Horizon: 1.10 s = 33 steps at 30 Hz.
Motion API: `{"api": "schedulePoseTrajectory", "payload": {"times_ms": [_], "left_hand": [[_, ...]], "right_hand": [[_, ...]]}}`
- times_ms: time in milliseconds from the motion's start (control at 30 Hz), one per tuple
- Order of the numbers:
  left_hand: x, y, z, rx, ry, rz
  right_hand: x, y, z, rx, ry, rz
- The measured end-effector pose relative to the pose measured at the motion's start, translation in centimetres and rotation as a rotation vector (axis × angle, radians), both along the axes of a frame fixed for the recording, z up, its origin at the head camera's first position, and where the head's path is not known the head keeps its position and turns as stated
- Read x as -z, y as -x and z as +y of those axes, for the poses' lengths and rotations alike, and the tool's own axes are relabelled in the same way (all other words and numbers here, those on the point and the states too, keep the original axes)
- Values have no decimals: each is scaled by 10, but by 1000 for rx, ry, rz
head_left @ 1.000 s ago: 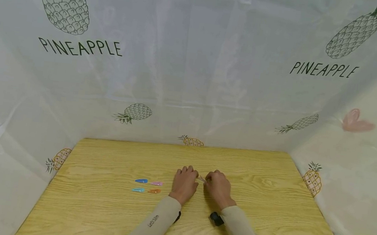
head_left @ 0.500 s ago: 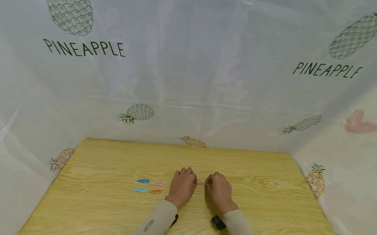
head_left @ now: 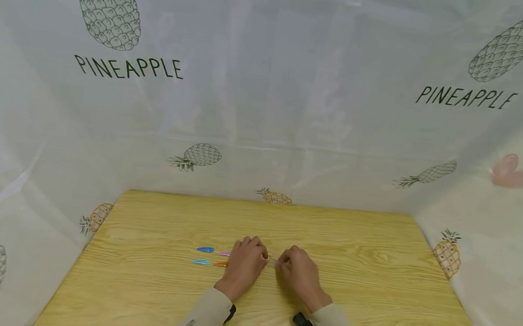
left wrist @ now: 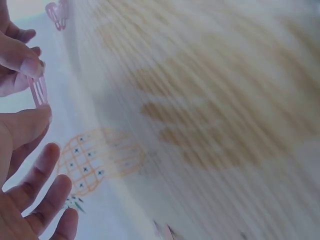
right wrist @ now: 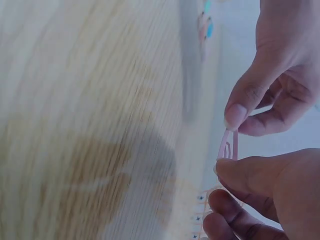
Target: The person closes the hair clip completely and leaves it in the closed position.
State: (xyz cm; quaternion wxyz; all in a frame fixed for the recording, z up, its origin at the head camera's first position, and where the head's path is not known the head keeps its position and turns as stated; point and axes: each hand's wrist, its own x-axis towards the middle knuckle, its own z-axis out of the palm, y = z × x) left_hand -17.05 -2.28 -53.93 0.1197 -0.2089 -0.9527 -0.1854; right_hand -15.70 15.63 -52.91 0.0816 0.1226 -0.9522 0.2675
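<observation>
A slim pale pink snap hair clip [right wrist: 227, 145] is stretched between my two hands over the middle of the table. My left hand [head_left: 245, 265] pinches one end with thumb and fingertips; its other fingers [left wrist: 56, 197] are spread loosely in the left wrist view. At the opposite end, my right hand [head_left: 301, 276] pinches the clip between thumb and forefinger. In both wrist views, narrow gaps show between the clip's strips. Just left of my left hand lie a blue hair clip [head_left: 205, 249], a light blue one, a pink one and an orange one [head_left: 220, 263], the last partly covered.
The wooden tabletop [head_left: 372, 294] runs back to a white pineapple-print sheet [head_left: 268, 104], which also hangs on both sides. A black strap-like device [head_left: 304, 324] sits at my right wrist. Light glares on the table's near edge.
Both hands have shifted a little left and nearer, holding the pink hair clip between them. The left hand now partly covers the orange clip. The head view has turned slightly left.
</observation>
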Motion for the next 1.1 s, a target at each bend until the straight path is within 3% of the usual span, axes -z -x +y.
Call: {"api": "schedulePoseTrajectory", "payload": {"times_ms": [500, 833, 1100], "left_hand": [[-8, -20, -24, 65, -30, -2], [-7, -26, -32, 38, -43, -7], [-7, -31, -38, 34, -63, -9]], "right_hand": [[-4, -13, -12, -91, 11, 56], [-2, -16, -18, -154, 20, 90], [0, -18, -22, -191, 19, 67]]}}
